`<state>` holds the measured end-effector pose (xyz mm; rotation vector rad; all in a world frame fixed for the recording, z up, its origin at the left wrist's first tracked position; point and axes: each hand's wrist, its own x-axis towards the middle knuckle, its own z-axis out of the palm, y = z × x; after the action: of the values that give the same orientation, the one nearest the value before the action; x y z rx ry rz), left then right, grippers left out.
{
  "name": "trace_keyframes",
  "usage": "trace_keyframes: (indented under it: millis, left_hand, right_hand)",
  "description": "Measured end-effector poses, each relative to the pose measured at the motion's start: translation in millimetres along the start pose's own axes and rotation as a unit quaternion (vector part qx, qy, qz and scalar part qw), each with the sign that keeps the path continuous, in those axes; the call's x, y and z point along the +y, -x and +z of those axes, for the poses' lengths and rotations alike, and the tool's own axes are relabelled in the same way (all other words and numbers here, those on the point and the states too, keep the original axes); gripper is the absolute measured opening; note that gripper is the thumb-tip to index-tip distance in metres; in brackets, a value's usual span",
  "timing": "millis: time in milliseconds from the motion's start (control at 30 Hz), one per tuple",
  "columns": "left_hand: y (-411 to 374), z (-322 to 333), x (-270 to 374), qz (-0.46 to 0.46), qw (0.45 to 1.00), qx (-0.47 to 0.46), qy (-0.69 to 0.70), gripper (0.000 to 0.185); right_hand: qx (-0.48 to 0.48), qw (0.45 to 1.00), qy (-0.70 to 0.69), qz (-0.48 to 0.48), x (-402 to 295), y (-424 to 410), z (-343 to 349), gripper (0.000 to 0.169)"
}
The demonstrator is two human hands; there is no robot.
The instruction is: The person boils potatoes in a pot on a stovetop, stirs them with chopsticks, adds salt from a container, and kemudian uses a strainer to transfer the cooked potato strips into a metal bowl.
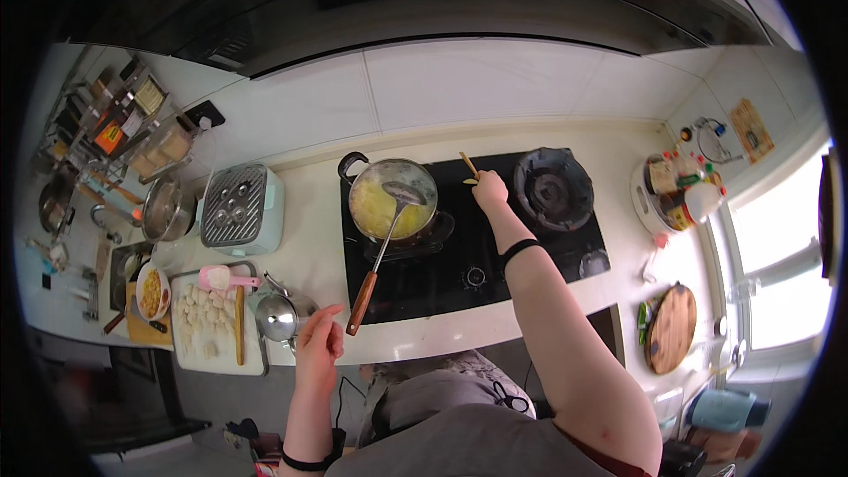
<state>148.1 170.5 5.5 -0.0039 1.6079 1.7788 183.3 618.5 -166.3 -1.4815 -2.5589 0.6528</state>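
My right hand is closed around a thin wooden utensil, which looks like chopsticks, over the black glass cooktop. Left of it, a pot with dark handles holds yellow, foamy liquid on the left burner. Across the pot's near rim lies a metal skimmer, its wooden handle reaching past the cooktop's front edge. Empty, with loosely bent fingers, my left hand hovers between that handle and a stainless steel kettle.
A board at left carries dough pieces, a rolling pin and a pink scoop. Behind it stands a pale green appliance. The right burner has a dark liner. Bottles and a round wooden board are farther right.
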Motion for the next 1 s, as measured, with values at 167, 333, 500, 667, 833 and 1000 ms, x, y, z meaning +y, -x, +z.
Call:
trace_keyframes:
  millis: [167,333,500,667,833,1000]
  left_hand:
    - [22.4,9.6,-3.9,0.000,0.996,0.086,0.011,0.024]
    - [30.4,13.8,-5.1,-0.003,0.993,0.117,0.020,0.025]
    - [27.5,16.3,-7.4,-0.001,0.996,0.089,0.025,0.025]
    - [19.8,22.3,-1.7,0.026,1.000,0.002,0.009,0.026]
    - [18.6,38.2,-2.9,0.016,0.996,-0.093,-0.003,0.024]
    - [18.4,55.2,-23.9,-0.019,0.985,-0.166,-0.030,0.024]
  right_hand:
    - [-0.015,0.994,0.103,-0.041,-3.0,-34.3,37.6,0.016]
    - [-0.104,0.988,0.118,-0.005,-6.3,-31.5,26.6,0.018]
    - [-0.193,0.976,0.093,0.035,1.8,-6.8,15.9,0.032]
    - [-0.154,0.985,0.039,0.072,28.1,12.1,21.2,0.030]
    - [-0.091,0.994,-0.018,0.058,36.4,51.8,-15.2,0.034]
    - [-0.091,0.993,-0.022,0.071,45.3,65.3,-18.6,0.036]
